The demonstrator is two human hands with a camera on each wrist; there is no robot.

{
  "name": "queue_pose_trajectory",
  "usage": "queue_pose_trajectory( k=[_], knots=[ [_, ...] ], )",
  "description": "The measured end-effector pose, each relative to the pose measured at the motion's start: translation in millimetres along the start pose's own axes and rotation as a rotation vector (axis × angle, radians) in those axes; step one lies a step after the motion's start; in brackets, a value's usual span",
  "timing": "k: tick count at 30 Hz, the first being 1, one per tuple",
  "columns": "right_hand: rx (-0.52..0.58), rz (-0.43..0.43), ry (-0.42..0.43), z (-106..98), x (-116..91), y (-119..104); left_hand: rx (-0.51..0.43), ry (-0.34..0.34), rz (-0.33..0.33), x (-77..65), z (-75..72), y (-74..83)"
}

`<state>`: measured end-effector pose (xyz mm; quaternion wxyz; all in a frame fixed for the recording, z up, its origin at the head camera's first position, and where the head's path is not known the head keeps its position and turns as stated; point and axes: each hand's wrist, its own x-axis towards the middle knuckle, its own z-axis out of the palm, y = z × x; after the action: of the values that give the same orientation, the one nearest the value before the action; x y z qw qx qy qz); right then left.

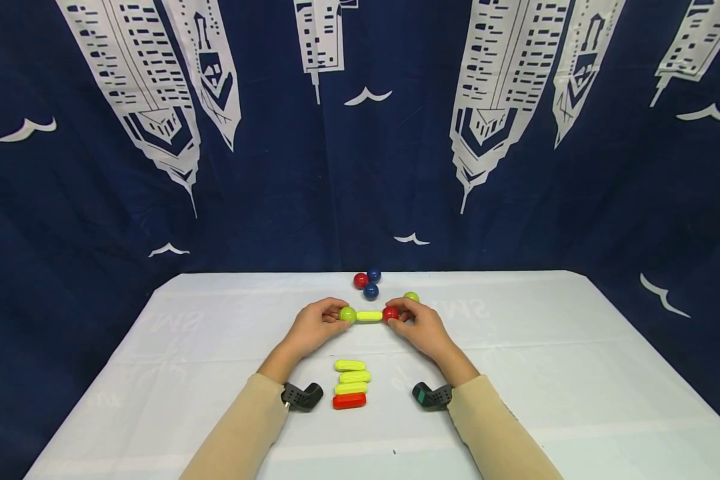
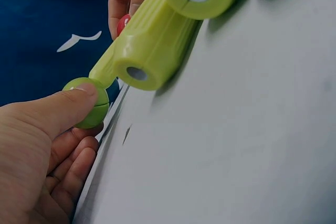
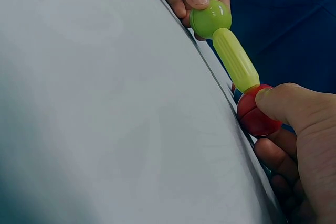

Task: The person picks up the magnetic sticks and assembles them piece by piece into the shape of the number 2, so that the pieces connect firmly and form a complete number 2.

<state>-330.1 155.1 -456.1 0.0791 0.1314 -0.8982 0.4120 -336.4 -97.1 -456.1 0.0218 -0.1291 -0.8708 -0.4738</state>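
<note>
The head view takes in both arms reaching over the table: the left hand [image 1: 318, 325] grips a lime-green ball [image 1: 348, 315], the right hand [image 1: 423, 328] grips a red ball [image 1: 391, 315], and a yellow rod [image 1: 369, 316] bridges them, touching each. This joined piece sits around the middle of the table's width, just nearer the person than two blue balls [image 1: 371, 291] and another red ball [image 1: 361, 281] huddled near the far edge. A second green ball [image 1: 411, 297] peeks out behind the right hand. From here I also see the full row between the forearms: three loose yellow rods [image 1: 353, 377] side by side, with a red rod [image 1: 349, 401] closest to the body.

The left wrist view adds what the head view hides: round grey faces set into the ends of the loose rods, and the left thumb flat on the green ball, other fingers curled below. The right wrist view brings out the held rod's lengthwise ridges and a seam across the gripped red ball, the right thumb pressing it. Whether the piece touches the tabletop, I can't tell.

A creased white cloth [image 1: 228, 387] with faint lettering covers the table. Behind hangs a dark blue curtain [image 1: 336, 180], printed with white upside-down towers and gulls. Tan sleeves [image 1: 243, 427] end at dark wrist devices [image 1: 305, 397].
</note>
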Motion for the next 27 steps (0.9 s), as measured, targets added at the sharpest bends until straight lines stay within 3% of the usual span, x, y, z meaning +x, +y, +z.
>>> queue_pose_trajectory(
  k=[15, 27],
  knots=[
    [0.005, -0.003, -0.001, -0.6, 0.4, 2.0, 0.091, -0.038, 0.099, -0.6, 0.2, 3.7],
    [0.019, 0.003, -0.008, -0.4, 0.5, 0.2, 0.116, -0.002, 0.133, 1.4, 2.9, 0.2]
  ],
)
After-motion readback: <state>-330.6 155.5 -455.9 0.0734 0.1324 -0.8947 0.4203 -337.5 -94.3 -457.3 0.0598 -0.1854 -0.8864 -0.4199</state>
